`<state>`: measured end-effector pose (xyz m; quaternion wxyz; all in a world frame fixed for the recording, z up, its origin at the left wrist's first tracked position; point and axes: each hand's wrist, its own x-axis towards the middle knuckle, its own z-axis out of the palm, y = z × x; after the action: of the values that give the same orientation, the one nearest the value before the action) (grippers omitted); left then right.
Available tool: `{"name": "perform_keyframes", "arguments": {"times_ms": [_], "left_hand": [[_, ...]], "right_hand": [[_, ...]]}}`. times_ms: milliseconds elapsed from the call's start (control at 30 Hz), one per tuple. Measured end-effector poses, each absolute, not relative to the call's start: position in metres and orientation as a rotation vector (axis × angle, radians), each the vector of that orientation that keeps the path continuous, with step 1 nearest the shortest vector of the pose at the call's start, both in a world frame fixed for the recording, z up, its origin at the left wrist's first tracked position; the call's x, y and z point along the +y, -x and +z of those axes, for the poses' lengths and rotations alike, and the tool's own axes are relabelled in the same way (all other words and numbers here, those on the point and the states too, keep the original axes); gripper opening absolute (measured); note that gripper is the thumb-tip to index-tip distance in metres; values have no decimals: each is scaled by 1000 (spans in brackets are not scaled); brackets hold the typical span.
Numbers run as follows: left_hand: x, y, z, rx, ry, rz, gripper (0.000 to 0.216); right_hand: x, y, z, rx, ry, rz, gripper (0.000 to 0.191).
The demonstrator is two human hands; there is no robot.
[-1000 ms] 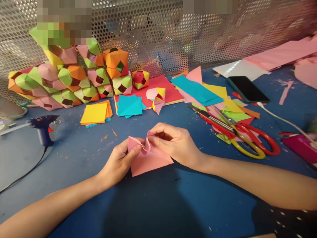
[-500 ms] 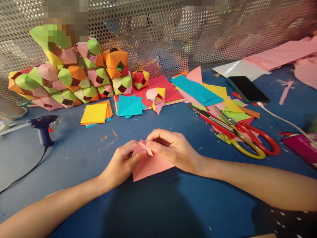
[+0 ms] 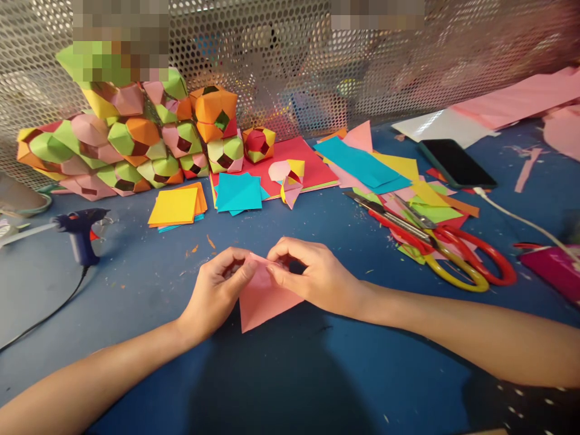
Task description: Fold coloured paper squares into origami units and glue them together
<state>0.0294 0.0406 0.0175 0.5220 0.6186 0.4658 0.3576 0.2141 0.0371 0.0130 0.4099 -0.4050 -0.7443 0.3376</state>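
Observation:
A pink paper square (image 3: 260, 302) lies folded on the blue table (image 3: 281, 374), near the middle. My left hand (image 3: 217, 293) pinches its upper left edge with thumb and fingers. From the right, my right hand (image 3: 312, 275) presses fingertips onto the top fold, meeting the left hand. Both hands are closed on the paper, and its upper part is hidden under the fingers.
Stacked paper cubes (image 3: 127, 139) stand at the back left against a perforated metal screen. Yellow (image 3: 174, 206) and teal paper squares (image 3: 238, 192) lie behind my hands. A glue gun (image 3: 81, 232) is at left, scissors (image 3: 435, 241) and a phone (image 3: 455, 163) at right.
The raised pink flap has been folded down flat. Both hands have come closer together over the paper's top edge.

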Motion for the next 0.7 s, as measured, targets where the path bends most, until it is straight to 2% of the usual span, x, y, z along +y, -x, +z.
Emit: {"name": "perform_keyframes", "arguments": {"times_ms": [233, 700], "left_hand": [[44, -28, 15, 1109, -1451, 883, 14], [48, -29, 14, 1083, -1335, 777, 17]], "right_hand": [[39, -214, 10, -1854, 1087, 974, 5], [45, -214, 2, -1662, 1179, 1120, 16]]}}
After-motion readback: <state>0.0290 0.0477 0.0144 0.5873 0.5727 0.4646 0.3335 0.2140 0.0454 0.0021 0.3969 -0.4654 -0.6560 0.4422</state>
